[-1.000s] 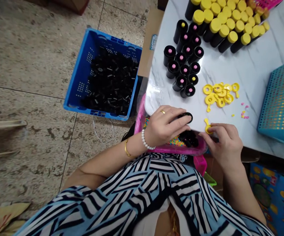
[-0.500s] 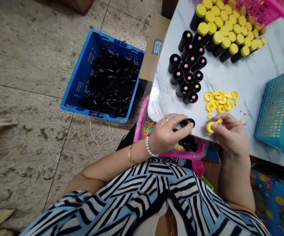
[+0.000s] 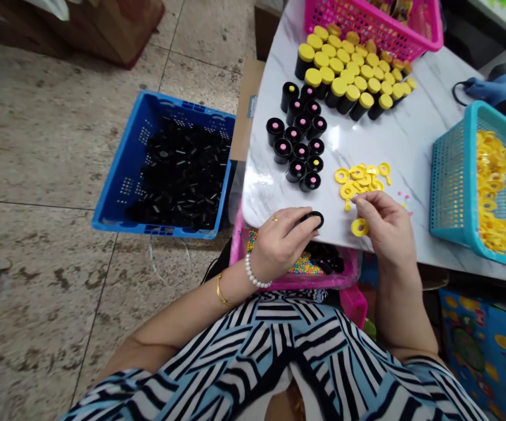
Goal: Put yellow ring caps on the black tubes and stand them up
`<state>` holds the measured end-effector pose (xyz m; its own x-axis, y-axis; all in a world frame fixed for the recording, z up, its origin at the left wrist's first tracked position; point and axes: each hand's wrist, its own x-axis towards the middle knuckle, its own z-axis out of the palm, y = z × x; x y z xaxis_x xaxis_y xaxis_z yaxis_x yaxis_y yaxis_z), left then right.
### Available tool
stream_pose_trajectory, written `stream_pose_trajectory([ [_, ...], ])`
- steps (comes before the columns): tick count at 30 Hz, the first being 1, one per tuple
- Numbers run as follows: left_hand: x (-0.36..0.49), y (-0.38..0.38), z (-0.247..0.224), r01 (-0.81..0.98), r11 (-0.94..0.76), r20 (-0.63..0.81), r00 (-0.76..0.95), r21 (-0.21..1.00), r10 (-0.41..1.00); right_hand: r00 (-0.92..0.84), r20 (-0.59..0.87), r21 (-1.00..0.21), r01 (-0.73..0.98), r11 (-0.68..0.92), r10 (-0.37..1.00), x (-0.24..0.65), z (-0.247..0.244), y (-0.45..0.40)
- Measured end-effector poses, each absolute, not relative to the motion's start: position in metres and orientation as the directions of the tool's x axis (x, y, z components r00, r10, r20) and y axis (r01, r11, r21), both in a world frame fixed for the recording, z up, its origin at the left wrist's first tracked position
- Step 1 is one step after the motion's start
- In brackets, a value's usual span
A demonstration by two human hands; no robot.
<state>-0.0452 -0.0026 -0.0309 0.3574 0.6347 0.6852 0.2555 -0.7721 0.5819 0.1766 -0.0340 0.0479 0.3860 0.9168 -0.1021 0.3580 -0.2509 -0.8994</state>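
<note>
At the near corner of the marble-patterned table [image 3: 411,152], taking 12 o'clock as the top of the view, the left hand [image 3: 279,241] is curled over a black tube [image 3: 318,220]. Its rim shows past the index fingertip at about 2 o'clock; fingers hide the rest, so its long axis is unread. Right hand [image 3: 391,228] lies well apart at 3 o'clock, thumb and fingers drawn narrow. One yellow ring [image 3: 355,229] is just beside those fingers, at their 9 o'clock, nearer the right hand than the left; ring and tube line up roughly 9-to-3, tabletop between them. Cannot tell whether the ring is pinched or only rests under the fingers; no tab visible, axis not readable. Pile of tabbed yellow rings [image 3: 360,183] near the right fingertips, 11 o'clock, closest tab pointing to 6. Standing uncapped black tubes [image 3: 294,141]: 12 to 1 o'clock from the left hand.
</note>
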Motion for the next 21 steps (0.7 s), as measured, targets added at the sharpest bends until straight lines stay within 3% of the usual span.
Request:
stream_pose_trajectory([
  [3,-0.045,-0.004,-0.032,0.250,-0.762,0.679,0.349,0.597,0.646,0.154,-0.276,-0.951,0.103,-0.293,0.949,0.164,0.052,-0.040],
  [6,-0.043,-0.006,-0.033,0.254,-0.746,0.679,0.309,0.616,0.666,0.120,-0.299,-0.953,0.022,-0.303,0.947,0.156,0.048,-0.043],
  [12,-0.040,-0.008,-0.028,0.283,-0.696,0.650,0.251,0.660,0.717,0.219,-0.300,-0.939,0.105,-0.328,0.928,0.143,0.039,-0.035],
  [17,-0.039,-0.006,-0.026,0.311,-0.690,0.643,0.253,0.653,0.723,0.188,-0.261,-0.925,0.230,-0.301,0.947,0.135,0.046,-0.031],
  [21,-0.041,-0.003,-0.032,0.268,-0.767,0.707,0.297,0.583,0.642,0.174,-0.314,-0.916,0.204,-0.346,0.933,0.134,0.047,-0.033],
])
